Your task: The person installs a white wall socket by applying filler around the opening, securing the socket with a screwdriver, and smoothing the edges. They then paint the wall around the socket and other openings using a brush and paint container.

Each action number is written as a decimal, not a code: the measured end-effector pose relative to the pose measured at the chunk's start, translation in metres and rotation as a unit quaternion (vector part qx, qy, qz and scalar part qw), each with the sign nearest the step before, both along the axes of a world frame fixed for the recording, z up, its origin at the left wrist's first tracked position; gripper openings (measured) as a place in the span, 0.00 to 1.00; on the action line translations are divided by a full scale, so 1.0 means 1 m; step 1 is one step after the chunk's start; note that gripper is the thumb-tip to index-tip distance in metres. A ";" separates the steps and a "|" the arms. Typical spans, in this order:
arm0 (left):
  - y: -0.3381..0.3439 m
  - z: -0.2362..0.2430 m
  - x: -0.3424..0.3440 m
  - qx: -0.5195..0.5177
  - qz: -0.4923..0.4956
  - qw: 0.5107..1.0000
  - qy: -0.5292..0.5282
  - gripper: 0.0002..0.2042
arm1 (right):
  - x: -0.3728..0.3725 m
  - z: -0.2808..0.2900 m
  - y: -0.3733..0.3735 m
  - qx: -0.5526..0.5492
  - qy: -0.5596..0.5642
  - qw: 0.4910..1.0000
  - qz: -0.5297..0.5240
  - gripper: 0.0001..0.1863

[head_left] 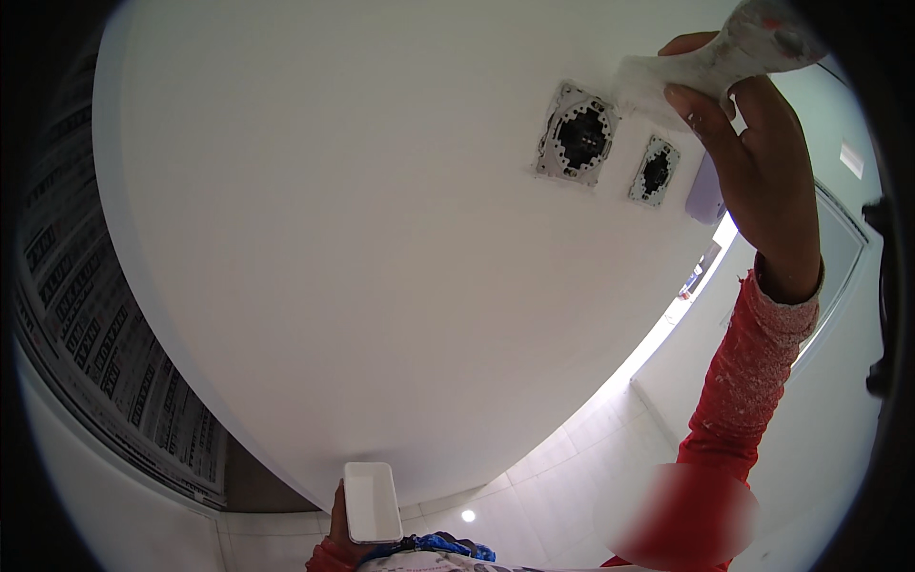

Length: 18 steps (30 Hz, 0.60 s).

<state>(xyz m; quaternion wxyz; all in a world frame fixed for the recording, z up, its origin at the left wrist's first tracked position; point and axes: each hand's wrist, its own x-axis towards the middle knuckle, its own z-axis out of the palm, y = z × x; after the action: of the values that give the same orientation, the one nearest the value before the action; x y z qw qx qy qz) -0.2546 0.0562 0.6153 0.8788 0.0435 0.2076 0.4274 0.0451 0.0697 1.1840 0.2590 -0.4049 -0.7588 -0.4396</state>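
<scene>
At the upper right my right hand [762, 133] is closed round a white-smeared paintbrush [734, 59]. Its broad end meets or nearly meets the white wall [381, 210], just right of a square socket frame [576, 133]. Below the brush is a smaller rectangular switch frame [654, 172], and a pale purple plate [706, 191] sits close to my wrist. Low in the picture my left hand [339, 522] grips a white rectangular tub [373, 502] by its left side. The tub's inside looks white; how full it is I cannot tell. Most of that hand's fingers are hidden.
The wall's edge curves down on the left, beside a dark panel covered in printed film [81, 296]. A pale tiled floor [543, 477] shows below. On the right stand another white wall [810, 458] and a frame edge [858, 229].
</scene>
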 end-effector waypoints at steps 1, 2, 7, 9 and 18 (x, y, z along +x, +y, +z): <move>0.000 0.000 -0.001 -0.009 0.000 1.000 -0.012 0.37 | -0.002 -0.001 0.001 -0.014 0.012 0.999 0.050 0.13; 0.000 0.000 -0.002 -0.004 0.000 1.000 -0.020 0.37 | -0.004 -0.001 0.002 -0.011 0.007 0.998 0.054 0.13; -0.001 -0.006 -0.008 -0.022 -0.008 1.000 -0.015 0.38 | -0.021 -0.001 0.003 0.001 -0.022 0.998 0.060 0.12; -0.001 -0.008 -0.010 -0.024 -0.009 1.000 -0.007 0.39 | -0.034 -0.001 0.003 -0.002 -0.034 0.997 0.066 0.12; -0.004 -0.019 -0.018 -0.016 -0.007 1.000 -0.014 0.42 | -0.046 0.003 -0.017 -0.007 -0.008 0.999 0.047 0.15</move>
<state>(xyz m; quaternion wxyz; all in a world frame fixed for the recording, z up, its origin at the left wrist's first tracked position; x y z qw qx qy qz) -0.2730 0.0520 0.5958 0.8851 0.0244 0.2019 0.4186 -0.0012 0.0525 1.1870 0.2706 -0.3674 -0.7821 -0.4244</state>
